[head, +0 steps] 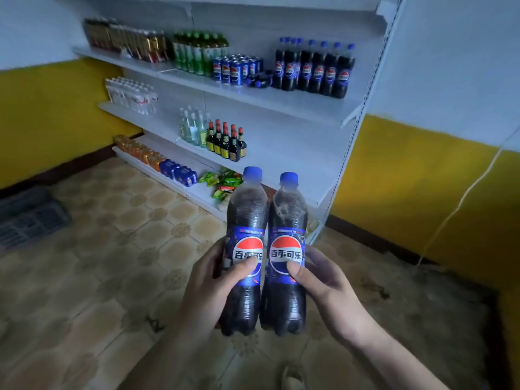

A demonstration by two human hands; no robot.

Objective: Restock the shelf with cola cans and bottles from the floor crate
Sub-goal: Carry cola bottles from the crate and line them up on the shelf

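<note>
While both hands are raised in front of the white metal shelf unit [295, 147], we see each one wrapped round a plastic cola bottle. The left hand [213, 280] grips the left bottle [246, 215] with its thumb pressed flat on the glossy blue label and its fingers curled behind. The right hand [323, 280] grips the right bottle [288, 218] the same way, thumb on the label's red, white and blue disc. The two bottles are upright, side by side and touching along their bodies, in the air before the unit's lower right end. Both are dark-filled, ribbed and waisted, with lobed bases, round blue screw caps and bubbles clinging inside the clear shoulders. On one of the unit's upper shelves, toward its right end, we make out a row of matching bottles [315, 71] standing upright. A block of blue cans [236, 70] stands just to their left, and one fallen bottle [260, 80] lies on its side between the two groups. The unit's shelves are flat, smooth panels on perforated uprights. Left of the unit, well apart from it, a dark slatted crate [31, 218] lies on the floor [112, 277] of patterned beige tiles.
</note>
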